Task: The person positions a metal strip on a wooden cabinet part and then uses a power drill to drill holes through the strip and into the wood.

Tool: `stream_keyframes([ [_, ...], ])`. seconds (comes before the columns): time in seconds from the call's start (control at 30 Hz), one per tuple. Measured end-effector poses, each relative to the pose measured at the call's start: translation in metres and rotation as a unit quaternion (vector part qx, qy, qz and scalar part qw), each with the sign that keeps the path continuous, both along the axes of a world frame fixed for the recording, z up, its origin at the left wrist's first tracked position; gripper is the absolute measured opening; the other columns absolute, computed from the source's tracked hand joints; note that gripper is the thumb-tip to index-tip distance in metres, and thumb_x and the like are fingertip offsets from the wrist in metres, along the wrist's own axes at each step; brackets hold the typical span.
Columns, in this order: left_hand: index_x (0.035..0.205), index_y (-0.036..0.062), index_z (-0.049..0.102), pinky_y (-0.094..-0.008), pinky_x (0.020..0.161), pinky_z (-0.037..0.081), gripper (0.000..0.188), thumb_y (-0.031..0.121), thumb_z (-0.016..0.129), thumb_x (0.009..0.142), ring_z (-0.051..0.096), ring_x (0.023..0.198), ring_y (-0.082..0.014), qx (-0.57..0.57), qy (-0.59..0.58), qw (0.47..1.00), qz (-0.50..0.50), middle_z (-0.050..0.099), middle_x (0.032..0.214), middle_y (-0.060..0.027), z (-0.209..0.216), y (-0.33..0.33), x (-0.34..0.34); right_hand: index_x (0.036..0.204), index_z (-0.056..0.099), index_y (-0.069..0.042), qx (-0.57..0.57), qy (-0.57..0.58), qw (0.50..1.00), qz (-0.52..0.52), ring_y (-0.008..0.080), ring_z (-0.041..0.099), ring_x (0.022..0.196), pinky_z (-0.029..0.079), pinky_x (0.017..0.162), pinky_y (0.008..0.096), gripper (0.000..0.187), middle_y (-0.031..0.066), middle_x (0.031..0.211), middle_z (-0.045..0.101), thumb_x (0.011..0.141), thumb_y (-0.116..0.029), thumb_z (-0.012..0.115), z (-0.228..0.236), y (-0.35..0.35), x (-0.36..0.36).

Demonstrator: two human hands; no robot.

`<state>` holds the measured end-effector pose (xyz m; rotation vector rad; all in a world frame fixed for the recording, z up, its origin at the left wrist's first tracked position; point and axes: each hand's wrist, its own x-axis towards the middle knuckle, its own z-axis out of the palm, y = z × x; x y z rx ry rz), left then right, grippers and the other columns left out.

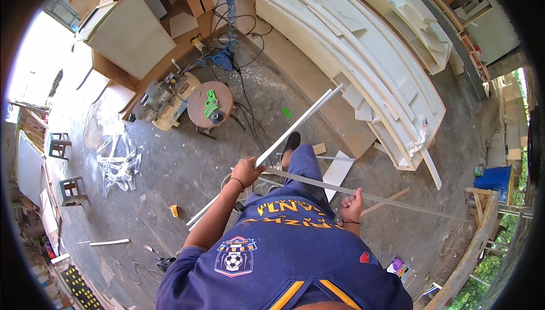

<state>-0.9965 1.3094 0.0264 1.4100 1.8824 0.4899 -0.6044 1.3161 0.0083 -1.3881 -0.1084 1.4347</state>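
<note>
free: bare floor [170, 168] left | blocked: stacked boards [363, 55] right

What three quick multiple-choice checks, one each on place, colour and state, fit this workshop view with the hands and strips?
1. Where does the green tool lie?
A. on the round brown stool top
B. on the white panels
C. in a hand

2. What colour is the shirt?
A. red
B. blue
C. white

3. What is the left hand doing?
A. hanging free
B. gripping a long pale strip
C. resting on the floor

Answers: 1 A, it sits on the round top; 2 B, blue cloth fills the lower view; 3 B, its fingers close around the strip, while the right hand holds a grey strip.
</note>
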Motion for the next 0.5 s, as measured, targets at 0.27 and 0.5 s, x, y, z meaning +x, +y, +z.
stream_keyframes([
  [0.27,0.077,0.0010,0.058,-0.0463,0.070,0.045,0.034,0.034,0.067,0.080,0.057,0.080,-0.0409,0.075,-0.062,0.994,0.058,0.059,0.080,-0.0198,-0.047,0.157,-0.054,0.083,0.047,-0.013,0.058,-0.095,0.993,0.046,0.0036,0.029,0.041,0.023,0.036,0.0217,0.025,-0.0065,0.057,0.031,0.091,-0.033,0.059,0.000,0.232,-0.058],
  [0.5,0.082,0.0024,0.065,-0.0368,0.070,0.047,0.022,0.025,0.067,0.082,0.062,0.076,-0.0309,0.091,-0.081,0.973,0.197,0.063,0.077,-0.0161,-0.003,0.291,-0.131,0.075,0.046,-0.014,0.100,-0.147,0.969,0.173,0.0036,0.030,0.041,0.024,0.036,0.0215,0.032,-0.0086,0.055,0.031,0.086,-0.037,0.066,0.054,0.459,-0.181],
])
